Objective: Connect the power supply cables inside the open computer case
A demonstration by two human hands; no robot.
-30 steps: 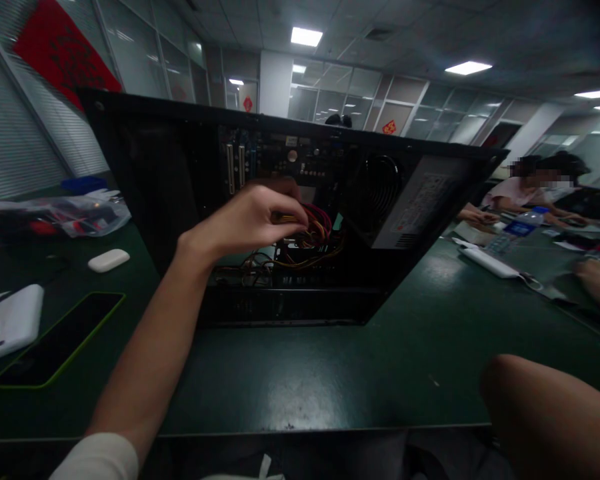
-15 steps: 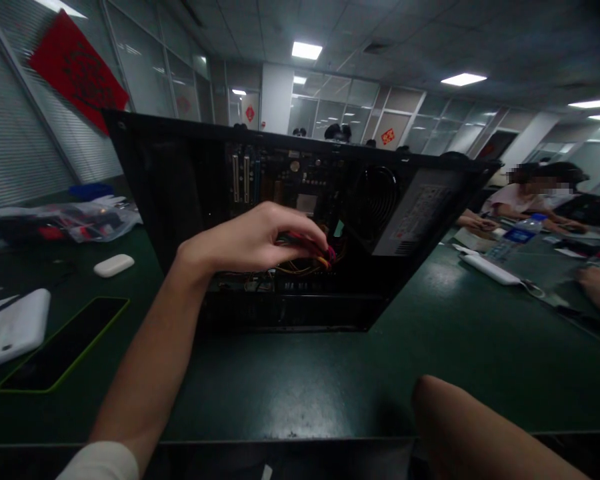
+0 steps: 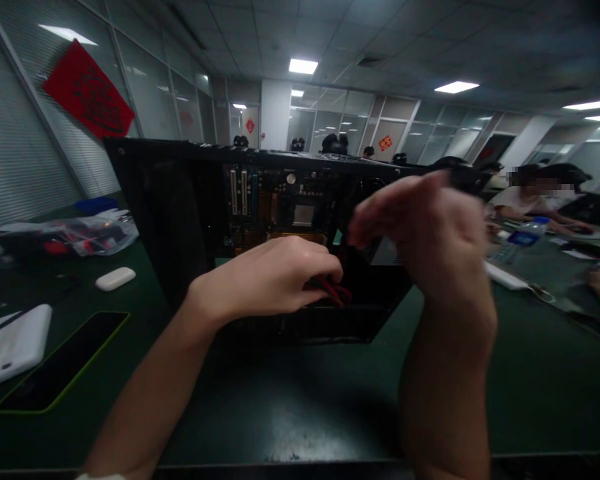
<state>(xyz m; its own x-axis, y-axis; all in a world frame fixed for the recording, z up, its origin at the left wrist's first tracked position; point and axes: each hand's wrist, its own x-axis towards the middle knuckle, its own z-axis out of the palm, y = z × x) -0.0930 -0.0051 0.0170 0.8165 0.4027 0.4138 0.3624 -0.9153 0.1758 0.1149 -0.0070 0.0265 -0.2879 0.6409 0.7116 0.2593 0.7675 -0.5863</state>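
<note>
An open black computer case (image 3: 153,220) stands on the green table, its inside facing me. Within it show a motherboard (image 3: 304,190) with pale slots and a square metal patch. My left hand (image 3: 285,273) is closed around a bundle of red and dark cables (image 3: 336,291) in front of the board. To the right, my right hand (image 3: 425,227) is raised before the power supply (image 3: 386,253), covering most of it. That hand is blurred by motion, its fingers bent toward the case; whether they grip anything does not show.
On the left lie a phone with a lime edge (image 3: 63,363), a white device (image 3: 17,343), a white earbud case (image 3: 115,279) and a plastic bag of parts (image 3: 75,233). At right are a water bottle (image 3: 527,233), a white power strip (image 3: 505,275) and other people (image 3: 525,197).
My right hand has come up from the lower right to the case's power supply side. My left hand has drawn the cables slightly down and toward me.
</note>
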